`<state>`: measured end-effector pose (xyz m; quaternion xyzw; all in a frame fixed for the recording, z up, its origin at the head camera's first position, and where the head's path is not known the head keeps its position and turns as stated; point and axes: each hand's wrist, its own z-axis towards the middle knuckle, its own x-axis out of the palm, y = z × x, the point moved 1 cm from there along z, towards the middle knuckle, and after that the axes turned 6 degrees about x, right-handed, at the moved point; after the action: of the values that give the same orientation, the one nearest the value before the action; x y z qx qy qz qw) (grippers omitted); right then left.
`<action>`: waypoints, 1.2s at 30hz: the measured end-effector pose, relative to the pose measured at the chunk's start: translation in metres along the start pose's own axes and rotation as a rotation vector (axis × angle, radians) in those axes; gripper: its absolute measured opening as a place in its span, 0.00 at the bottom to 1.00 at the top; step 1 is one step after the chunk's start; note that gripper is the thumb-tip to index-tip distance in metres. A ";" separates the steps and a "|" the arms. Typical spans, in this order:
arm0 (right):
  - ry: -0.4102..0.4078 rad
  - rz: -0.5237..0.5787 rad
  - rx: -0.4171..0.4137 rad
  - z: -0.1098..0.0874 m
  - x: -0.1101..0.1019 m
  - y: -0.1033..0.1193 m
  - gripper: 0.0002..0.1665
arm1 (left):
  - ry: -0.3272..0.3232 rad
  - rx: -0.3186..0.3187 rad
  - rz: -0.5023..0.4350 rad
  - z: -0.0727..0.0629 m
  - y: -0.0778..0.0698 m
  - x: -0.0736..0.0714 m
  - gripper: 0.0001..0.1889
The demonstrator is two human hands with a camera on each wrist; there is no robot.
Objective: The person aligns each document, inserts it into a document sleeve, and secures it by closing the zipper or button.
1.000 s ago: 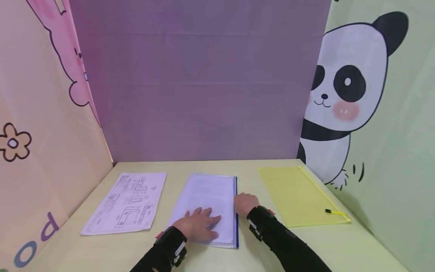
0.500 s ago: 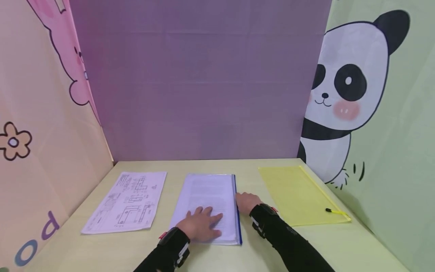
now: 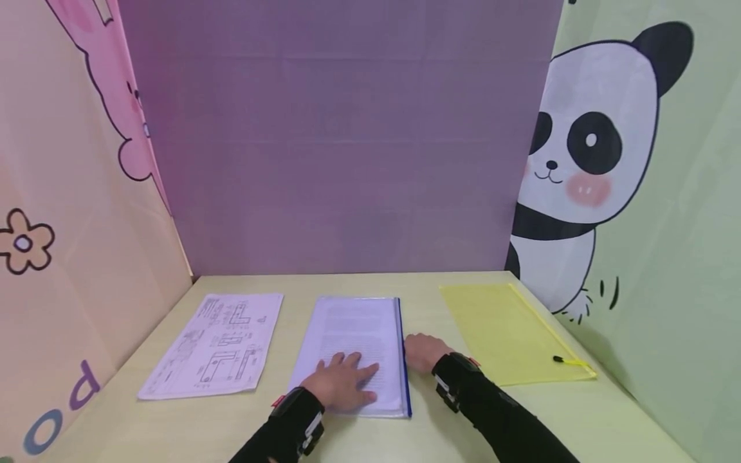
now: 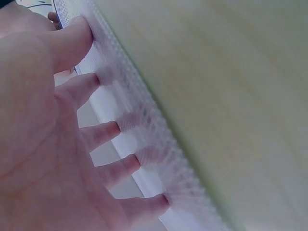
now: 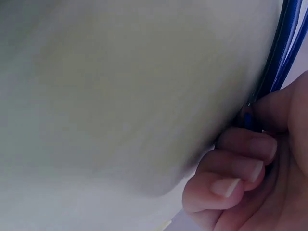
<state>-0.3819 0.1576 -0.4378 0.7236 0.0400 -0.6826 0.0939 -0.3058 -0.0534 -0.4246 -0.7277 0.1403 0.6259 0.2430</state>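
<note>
A big purple wall (image 3: 347, 135) stands at the back of the room, with a green wall (image 3: 689, 283) on the right and a peach wall (image 3: 110, 270) on the left. The counter (image 3: 231, 431) is flat, pale and looks like wood. A large panda (image 3: 593, 145) is drawn on the green wall, and part of a pink animal (image 3: 107, 71) shows on the left. Near the counter's right side lies a yellow folder (image 3: 509, 334). A clear folder (image 3: 350, 325) with printing showing through lies flat in the middle, well apart from the yellow one. On the left is a white sheet (image 3: 211, 347) with line drawings. The left hand (image 3: 341, 382) lies on the clear folder, fingers spread and pressing. The right hand (image 3: 426, 352) has curled fingers and pinches that folder's blue edge (image 3: 406, 382). A little orange flower (image 3: 23, 243) is on the peach wall, and a tiny black and yellow zip pull (image 3: 570, 361) lies on the yellow folder.
</note>
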 end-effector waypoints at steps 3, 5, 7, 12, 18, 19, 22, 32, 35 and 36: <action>-0.019 -0.004 -0.029 -0.002 0.003 -0.002 0.12 | 0.000 -0.005 0.002 0.000 -0.001 0.000 0.32; -0.021 -0.003 -0.037 -0.005 0.003 -0.001 0.11 | -0.005 -0.008 0.007 0.001 -0.001 0.000 0.32; -0.017 0.001 -0.044 -0.006 0.003 0.001 0.11 | -0.005 -0.020 0.013 0.002 -0.002 0.001 0.32; 0.003 -0.002 -0.041 -0.007 0.003 0.004 0.11 | -0.001 -0.040 0.016 0.003 -0.002 0.002 0.32; 0.005 -0.022 -0.035 -0.005 0.002 0.003 0.10 | -0.020 -0.025 0.009 0.005 -0.002 0.000 0.32; 0.004 -0.022 -0.037 -0.005 0.002 0.002 0.10 | -0.021 -0.024 0.007 0.005 -0.003 0.000 0.32; 0.014 -0.025 -0.036 -0.006 0.000 0.002 0.11 | -0.012 -0.027 -0.010 0.005 -0.003 -0.001 0.32; 0.006 -0.057 -0.003 -0.007 -0.011 0.010 0.12 | 0.011 -0.042 -0.021 0.011 -0.001 -0.003 0.32; -0.019 -0.068 0.000 -0.005 -0.010 0.012 0.13 | 0.010 -0.045 -0.018 0.013 0.000 -0.003 0.32; -0.029 -0.071 0.000 -0.005 -0.009 0.012 0.12 | 0.011 -0.046 -0.016 0.013 0.000 -0.003 0.32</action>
<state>-0.3756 0.1472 -0.4278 0.7117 0.0643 -0.6960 0.0703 -0.3177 -0.0469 -0.4229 -0.7376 0.1213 0.6231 0.2304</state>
